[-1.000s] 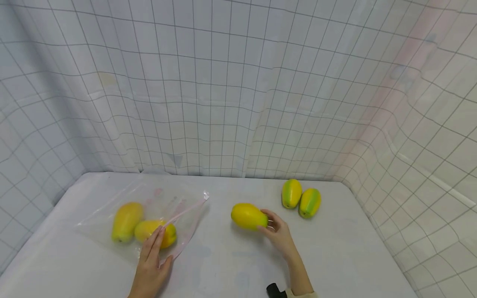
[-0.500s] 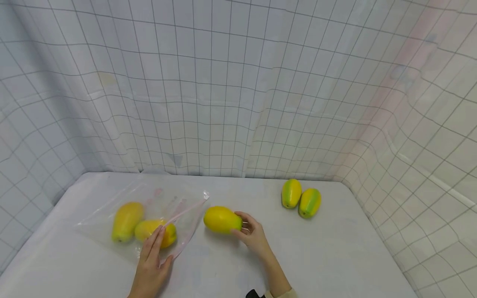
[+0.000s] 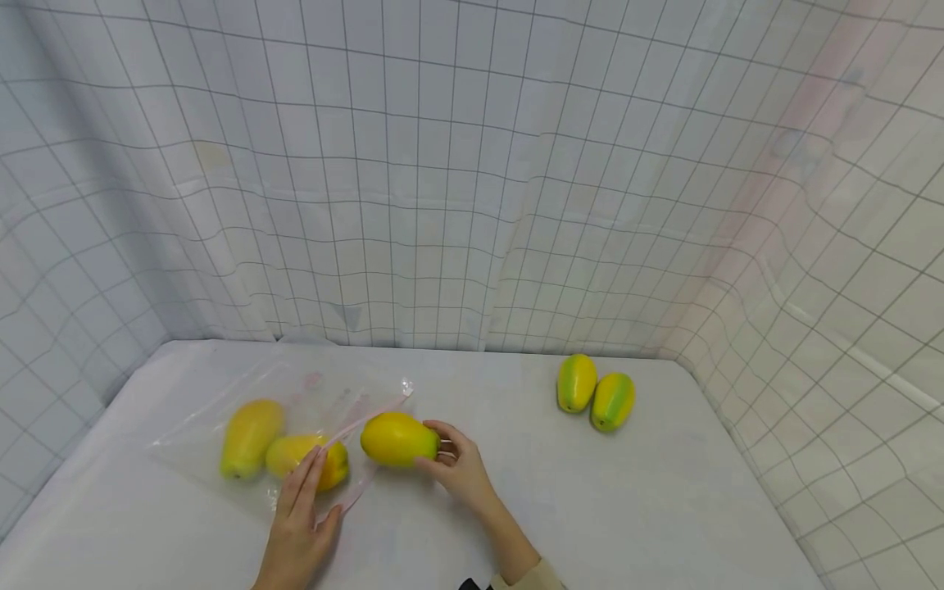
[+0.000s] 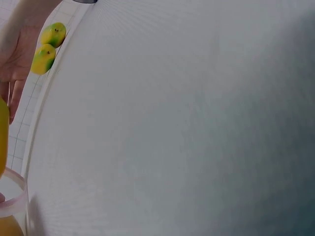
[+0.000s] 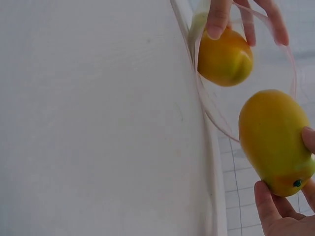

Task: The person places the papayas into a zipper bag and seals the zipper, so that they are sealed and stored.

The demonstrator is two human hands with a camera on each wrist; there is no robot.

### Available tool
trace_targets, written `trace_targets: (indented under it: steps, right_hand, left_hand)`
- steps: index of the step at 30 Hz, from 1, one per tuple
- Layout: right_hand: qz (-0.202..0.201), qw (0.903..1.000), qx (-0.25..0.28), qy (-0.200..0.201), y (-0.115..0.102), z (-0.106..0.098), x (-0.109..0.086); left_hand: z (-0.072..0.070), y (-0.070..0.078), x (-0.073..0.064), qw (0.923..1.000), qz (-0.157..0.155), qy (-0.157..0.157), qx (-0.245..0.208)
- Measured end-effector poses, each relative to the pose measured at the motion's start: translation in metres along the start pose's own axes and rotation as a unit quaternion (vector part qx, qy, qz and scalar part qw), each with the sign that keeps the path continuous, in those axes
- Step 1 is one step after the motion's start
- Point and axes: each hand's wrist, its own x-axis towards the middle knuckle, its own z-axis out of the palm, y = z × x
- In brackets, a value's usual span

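Here, the right grip (image 3: 460, 471) grasps a yellow fruit (image 3: 397, 440); the left grip (image 3: 298, 516), unclenched, touches a bag (image 3: 324, 414) with illegible pink marks (image 3: 313, 380).

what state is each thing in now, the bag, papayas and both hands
Clear plastic bag, mouth open
Left bagged papaya, inside the bag
Right bagged papaya, inside, near the mouth
Held papaya, gripped, at the bag's mouth
Left loose papaya, outside the bag
Right loose papaya, outside, beside the other
Left hand, touching the bag's rim
Right hand, gripping a papaya
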Motion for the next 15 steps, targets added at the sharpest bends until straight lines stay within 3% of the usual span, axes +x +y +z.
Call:
trace_targets:
  steps: [8, 12, 15]
  right_hand:
    - [-0.004, 0.9994, -0.027, 0.021, 0.025, 0.022, 0.016]
    - [0.005, 0.9986, -0.041, 0.034, 0.027, 0.033, 0.021]
    - [0.001, 0.9980, -0.050, 0.039, 0.017, 0.039, 0.022]
  left_hand:
    - [0.004, -0.005, -0.001, 0.9993, 0.025, 0.029, -0.006]
    - [0.004, -0.005, -0.001, 0.9992, 0.026, 0.029, -0.003]
    - [0.003, -0.003, -0.001, 0.9993, 0.026, 0.026, 0.001]
